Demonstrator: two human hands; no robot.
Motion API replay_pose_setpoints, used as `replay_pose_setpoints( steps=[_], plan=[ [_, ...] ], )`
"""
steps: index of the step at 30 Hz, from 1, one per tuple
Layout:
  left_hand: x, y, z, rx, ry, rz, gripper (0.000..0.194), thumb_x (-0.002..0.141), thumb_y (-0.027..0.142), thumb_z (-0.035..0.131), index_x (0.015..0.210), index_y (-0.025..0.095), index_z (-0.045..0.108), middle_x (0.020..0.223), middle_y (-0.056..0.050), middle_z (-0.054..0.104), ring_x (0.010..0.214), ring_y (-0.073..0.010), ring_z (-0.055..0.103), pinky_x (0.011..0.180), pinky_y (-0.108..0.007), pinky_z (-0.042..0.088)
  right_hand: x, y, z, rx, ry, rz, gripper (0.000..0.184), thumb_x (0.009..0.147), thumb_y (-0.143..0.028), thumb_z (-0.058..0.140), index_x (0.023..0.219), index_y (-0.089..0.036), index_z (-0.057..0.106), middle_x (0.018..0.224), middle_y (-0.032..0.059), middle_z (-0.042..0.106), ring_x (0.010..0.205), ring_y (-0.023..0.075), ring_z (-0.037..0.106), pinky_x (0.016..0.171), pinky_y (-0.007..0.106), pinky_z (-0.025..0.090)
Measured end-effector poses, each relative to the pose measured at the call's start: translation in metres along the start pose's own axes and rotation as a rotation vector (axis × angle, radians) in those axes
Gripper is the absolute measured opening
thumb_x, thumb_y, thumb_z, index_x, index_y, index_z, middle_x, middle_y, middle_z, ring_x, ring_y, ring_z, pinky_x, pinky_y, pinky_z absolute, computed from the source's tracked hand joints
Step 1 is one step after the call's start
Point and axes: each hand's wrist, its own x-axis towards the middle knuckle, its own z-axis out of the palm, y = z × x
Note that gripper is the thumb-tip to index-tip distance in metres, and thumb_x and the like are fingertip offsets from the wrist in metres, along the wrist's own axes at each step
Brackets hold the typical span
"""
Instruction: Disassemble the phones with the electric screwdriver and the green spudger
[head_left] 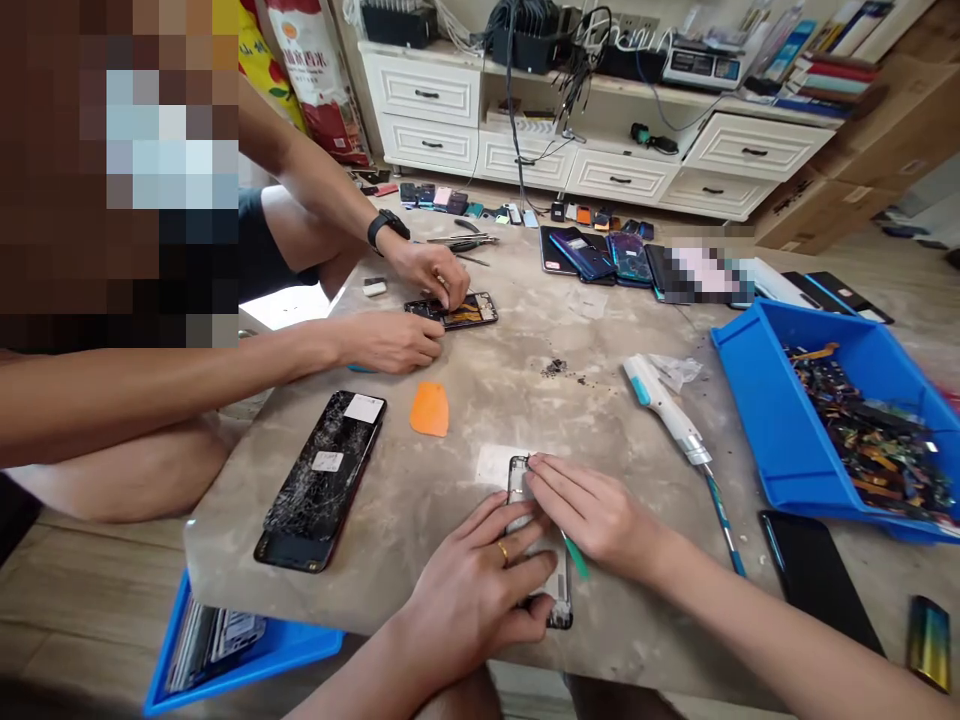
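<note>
In front of me a stripped phone frame (559,585) lies on the table, its silvery inside partly covered by my hands. My left hand (484,580), with a ring on one finger, grips the frame across its middle and lower part. The fingers of my right hand (585,508) are closed together at the frame's top corner. A green strip-like piece (575,558) sticks out beneath that palm; the rest of it is hidden. Under the frame's upper end a whitish patch (491,464) shows on the table.
Across the corner, another person's hands (427,280) work on an opened phone (472,311). Nearby lie a cracked phone (322,480), an orange card (430,410) and a white electric screwdriver (667,410). A blue bin (739,400) of phone parts stands right; another blue bin (300,645) sits below the table.
</note>
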Motion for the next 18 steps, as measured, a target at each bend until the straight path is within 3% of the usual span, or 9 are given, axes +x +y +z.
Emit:
replay_pose_setpoints(
  steps=[9,15,18],
  plan=[
    [0.002,-0.001,0.000,-0.012,-0.003,0.011,0.027,0.088,0.034,0.080,0.113,0.028,0.072,0.135,0.000,0.073,0.133,-0.0246,0.062,0.130,-0.045,0.039,-0.005,-0.004,-0.001,-0.031,0.002,-0.004,0.032,0.104,-0.006,0.045,0.113,0.001,0.075,0.116,0.0230,0.079,0.114,0.0312,0.077,0.100,0.040,0.068],
    [0.002,-0.001,0.000,-0.014,0.006,0.025,0.026,0.088,0.036,0.082,0.110,0.027,0.072,0.126,0.002,0.075,0.132,-0.0234,0.062,0.130,-0.043,0.038,-0.003,-0.011,0.000,-0.037,0.010,0.007,0.030,0.102,-0.004,0.048,0.113,0.006,0.074,0.116,0.0275,0.078,0.111,0.0367,0.077,0.093,0.045,0.071],
    [0.001,-0.002,0.001,-0.006,0.038,0.013,0.025,0.090,0.036,0.080,0.110,0.025,0.072,0.124,0.000,0.076,0.133,-0.0243,0.062,0.129,-0.044,0.040,-0.005,-0.020,-0.003,0.027,0.024,-0.026,0.030,0.103,-0.005,0.047,0.114,0.005,0.074,0.116,0.0263,0.078,0.115,0.0344,0.076,0.099,0.044,0.069]
  ],
)
